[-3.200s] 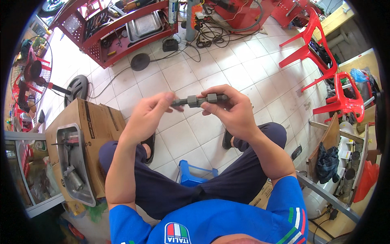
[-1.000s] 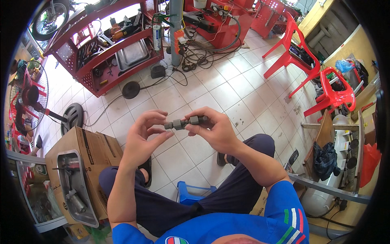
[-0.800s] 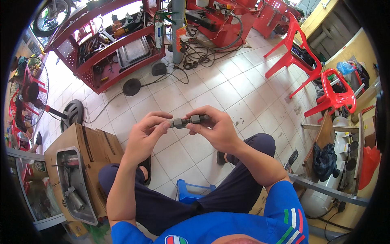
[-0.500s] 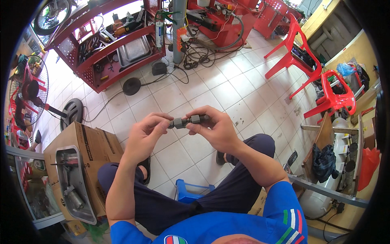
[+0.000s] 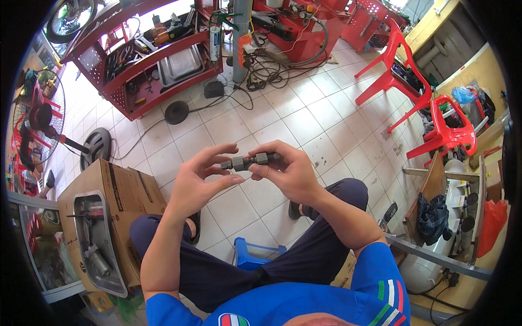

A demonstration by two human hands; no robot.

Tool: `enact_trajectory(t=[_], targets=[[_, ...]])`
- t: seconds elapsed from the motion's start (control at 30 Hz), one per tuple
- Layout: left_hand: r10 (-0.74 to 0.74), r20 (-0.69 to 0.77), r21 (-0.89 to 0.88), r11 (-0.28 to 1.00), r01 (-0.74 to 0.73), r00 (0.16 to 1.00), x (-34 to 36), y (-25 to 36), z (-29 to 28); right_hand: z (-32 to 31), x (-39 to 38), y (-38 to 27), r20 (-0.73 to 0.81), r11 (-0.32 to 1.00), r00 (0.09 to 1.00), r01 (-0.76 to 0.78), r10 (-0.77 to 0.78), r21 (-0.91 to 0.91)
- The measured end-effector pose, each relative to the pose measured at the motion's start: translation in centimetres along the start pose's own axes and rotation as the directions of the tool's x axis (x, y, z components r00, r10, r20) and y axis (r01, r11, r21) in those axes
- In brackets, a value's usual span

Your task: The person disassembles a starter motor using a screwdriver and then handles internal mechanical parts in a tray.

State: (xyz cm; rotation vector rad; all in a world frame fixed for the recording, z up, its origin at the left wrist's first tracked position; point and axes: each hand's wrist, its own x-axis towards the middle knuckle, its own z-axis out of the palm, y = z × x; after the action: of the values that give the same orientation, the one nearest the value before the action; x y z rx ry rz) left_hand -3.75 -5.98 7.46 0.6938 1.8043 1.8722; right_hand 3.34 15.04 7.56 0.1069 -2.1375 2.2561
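A dark grey metal fitting (image 5: pixel 237 163) with two hex-shaped collars lies level in front of me, above the tiled floor. Its right part is pinched between the thumb and fingers of my right hand (image 5: pixel 285 169), which hide some of it. Around its left end, the fingers and thumb of my left hand (image 5: pixel 198 176) are spread apart. Whether a left fingertip behind the fitting touches it, I cannot tell.
To my left, a metal tray (image 5: pixel 117 280) with metal parts sits on a cardboard box (image 5: pixel 128 195). A blue stool (image 5: pixel 250 255) stands between my legs. Ahead is a red tool cart (image 5: pixel 155 100); red plastic chairs (image 5: pixel 389 81) stand at the right. Cables (image 5: pixel 266 79) lie on the floor.
My left hand has opened: its thumb and fingers, closed on the fitting's left end before, are now spread. The right hand's hold stays nearly the same.
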Motion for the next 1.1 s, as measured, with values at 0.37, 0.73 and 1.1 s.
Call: enact_trajectory(t=[0.37,0.73,1.1], targets=[[-0.153,-0.010,-0.125,0.981,0.150,0.988,-0.2,0.1,1.0,0.3,0.1,0.6,0.014,0.999,0.999,0.034,-0.034,-0.018],[-0.089,-0.113,-0.159,0.985,0.070,0.990,-0.3,-0.3,0.6,-1.7,0.8,0.1,-0.014,0.987,0.995,-0.104,0.103,-0.125],[-0.066,-0.158,-0.100,0.994,0.050,0.985,-0.3,-0.5,0.6,-1.4,0.8,-0.9,-0.048,0.994,0.999,0.000,-0.005,-0.110]])
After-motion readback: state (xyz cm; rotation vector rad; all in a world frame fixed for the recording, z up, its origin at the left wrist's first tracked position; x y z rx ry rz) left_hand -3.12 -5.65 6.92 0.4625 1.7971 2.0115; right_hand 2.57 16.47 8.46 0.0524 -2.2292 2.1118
